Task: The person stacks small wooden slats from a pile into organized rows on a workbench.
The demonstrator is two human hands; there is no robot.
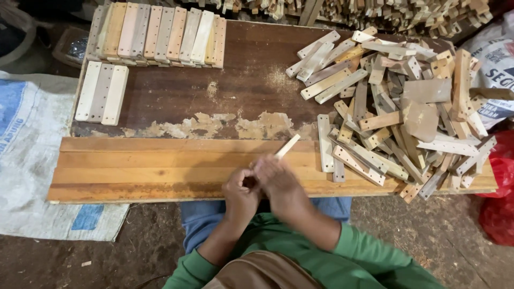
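Note:
My left hand (240,193) and my right hand (279,184) meet at the near edge of the worn wooden table (176,93), over its lighter front planks (150,168). Both close on one small pale wooden strip (287,146) whose far end sticks out past my right fingers. A loose heap of similar drilled wooden strips (396,112) lies to the right of my hands. Neat rows of finished strips (158,35) stand at the far left, with three more strips (101,92) laid side by side below them.
Sawdust patches (225,126) streak the table's middle. A white woven sack (32,155) covers the floor on the left. A printed sack (495,64) and red plastic bag (500,198) sit at the right. More wood scraps (375,10) pile behind the table.

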